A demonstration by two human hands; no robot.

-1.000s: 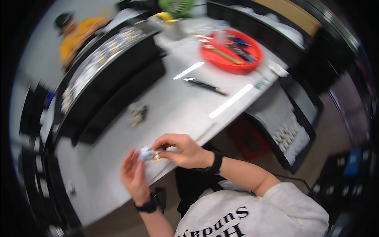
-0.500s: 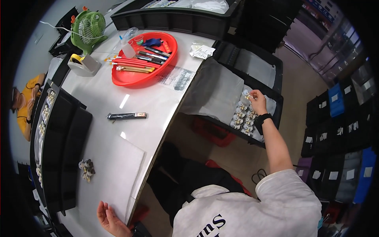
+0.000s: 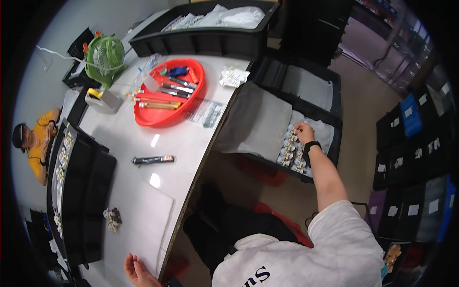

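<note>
Gone from above the desk (image 3: 191, 138) within the past second, the right hand (image 3: 306, 132) now reaches into a black tray (image 3: 333, 155), as the head view shows. Its fingertips draw together at small white-and-yellow figurines (image 3: 288, 150) lined up on the pale liner; whether that grip grasps one cannot be told. Fingers loosely curled, the left hand (image 3: 137, 273) is released and empty near the desk's edge. Another figurine cluster (image 3: 113, 219) sits on the desk, beyond it a slim black item (image 3: 153, 159) and a red basin (image 3: 153, 117) of brushes.
</note>
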